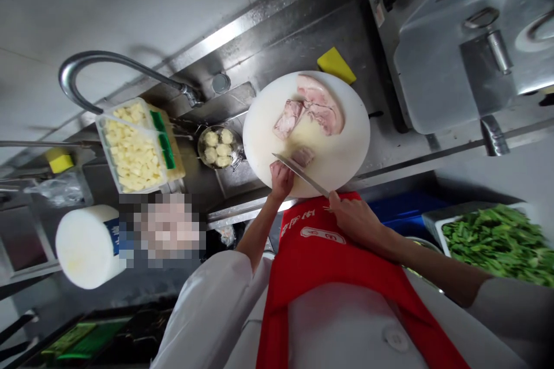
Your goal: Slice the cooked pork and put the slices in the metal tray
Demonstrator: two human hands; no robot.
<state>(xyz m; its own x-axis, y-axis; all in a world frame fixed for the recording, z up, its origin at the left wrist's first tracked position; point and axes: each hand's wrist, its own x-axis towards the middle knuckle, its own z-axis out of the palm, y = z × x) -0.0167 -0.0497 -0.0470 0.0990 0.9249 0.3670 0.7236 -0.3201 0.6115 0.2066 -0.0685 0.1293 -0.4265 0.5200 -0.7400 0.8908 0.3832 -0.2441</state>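
Observation:
On a round white cutting board (264, 109), my right hand (348, 216) grips a kitchen knife (305, 176) by its handle. The blade slants up and left across the near part of the board. My left hand (282, 179) is closed, fingers curled, close against the blade near its tip; whatever may be under those fingers is hidden. A small piece of raw meat (303, 155) lies just beyond the blade. Farther back on the board are a pale chunk of meat (288, 119) and a larger slab of meat with a fatty rim (322, 101).
Left of the board stand a pot with several pale round balls (217, 147), a tub of pale cubes (134, 155) and a curved faucet (116, 59). A yellow block (336, 65) touches the board's far edge. To the right are a metal machine (437, 81) and leafy greens (497, 245).

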